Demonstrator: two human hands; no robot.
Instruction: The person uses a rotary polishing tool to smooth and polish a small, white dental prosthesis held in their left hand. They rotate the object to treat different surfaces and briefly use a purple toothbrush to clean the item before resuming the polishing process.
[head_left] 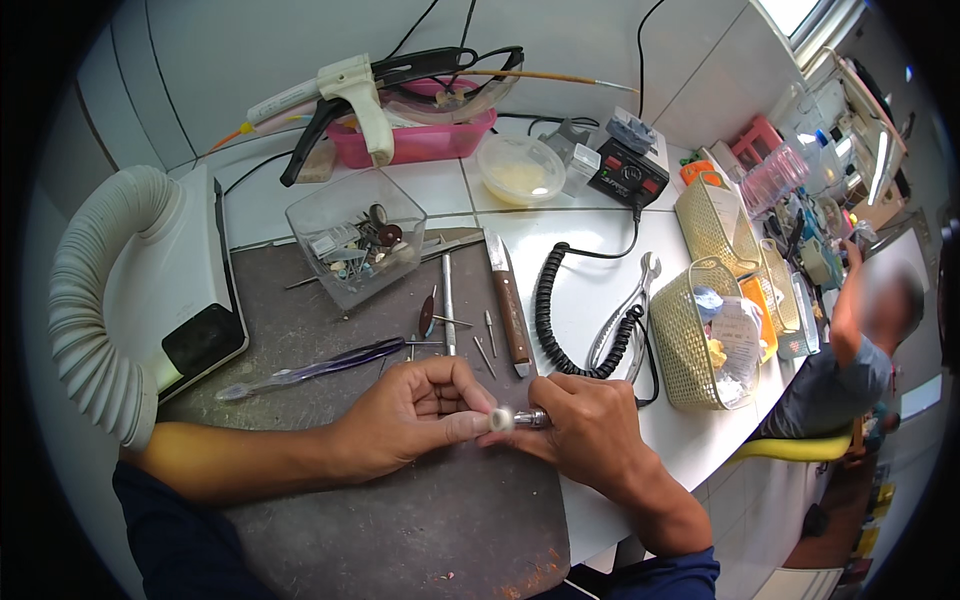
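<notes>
Your right hand (pixel 597 425) grips the metal handpiece (pixel 532 418), likely stiff, best held behind its pale tip (pixel 502 420); your left hand (pixel 405 415) pinches closed, contents unclear.

Handpiece (pixel 535 418): slvr.; rd. tip (pixel 502 419): wht. Work mat (pixel 380 530): dk. gry.-brn., lt. scuffs, orng. flecks. Table (pixel 600 505): wht. Knife (pixel 510 305): brn. handle, slvr. blade. Coil cord (pixel 543 300): blk. Ctrl. box (pixel 622 175): blk. w/ red. Tub (pixel 415 149): pink. Hose (pixel 85 300): off-wht., ribbed. Basket (pixel 682 340): cream, perf. pattern. Sleeves (pixel 190 540): navy.
</notes>
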